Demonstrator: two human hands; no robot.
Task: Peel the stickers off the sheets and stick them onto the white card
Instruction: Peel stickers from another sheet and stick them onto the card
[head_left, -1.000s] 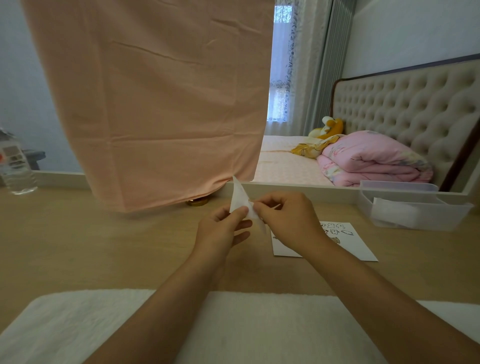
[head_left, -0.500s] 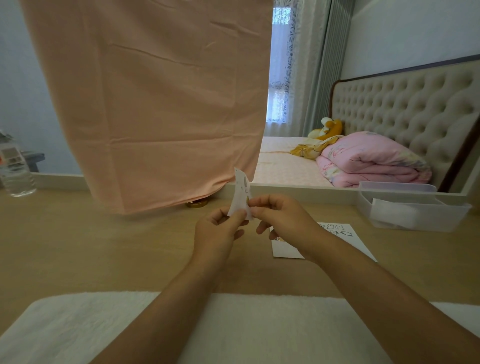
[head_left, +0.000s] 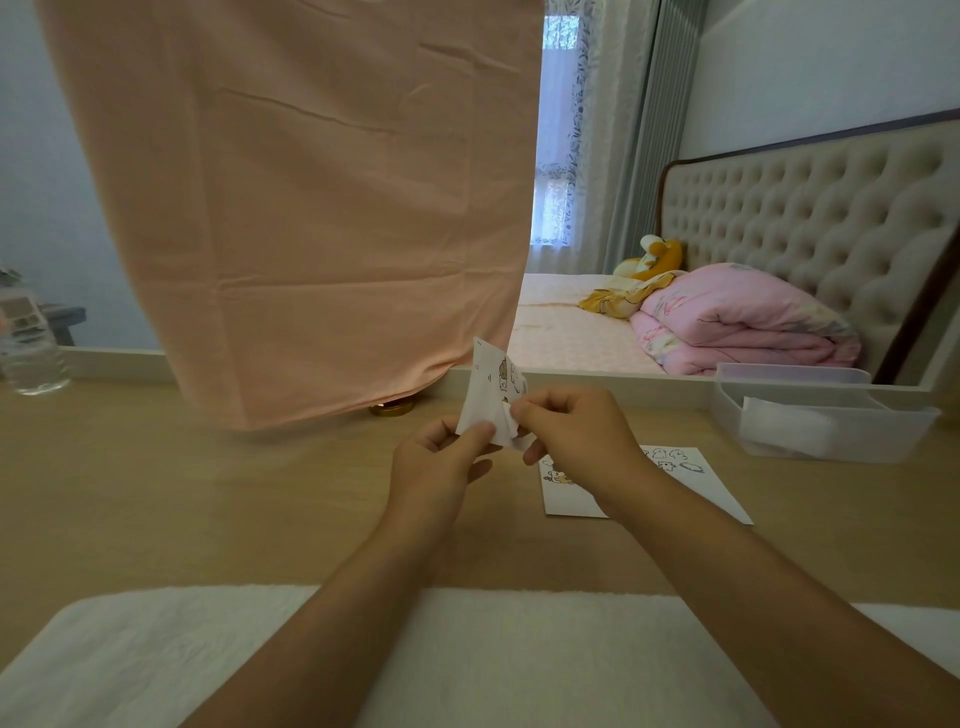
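I hold a small white sticker sheet (head_left: 491, 387) upright above the wooden desk, its printed face turned toward me. My left hand (head_left: 441, 462) pinches its lower left edge between thumb and fingers. My right hand (head_left: 576, 436) pinches a curled bit of the sheet's lower right edge, where a sticker or corner (head_left: 509, 418) lifts away. The white card (head_left: 680, 486) lies flat on the desk to the right, partly hidden under my right wrist, with several small cartoon stickers near its far edge and one at its left.
A peach cloth (head_left: 311, 208) hangs over the desk's back, a gold round base (head_left: 392, 408) under it. A clear plastic box (head_left: 821, 415) stands at the back right, a water bottle (head_left: 28, 343) at far left. A white towel (head_left: 156, 660) covers the near edge.
The sheet has turned from edge-on to facing me and stands more upright. My right fingers shifted from its middle to the lower right edge, where a bit now curls away.
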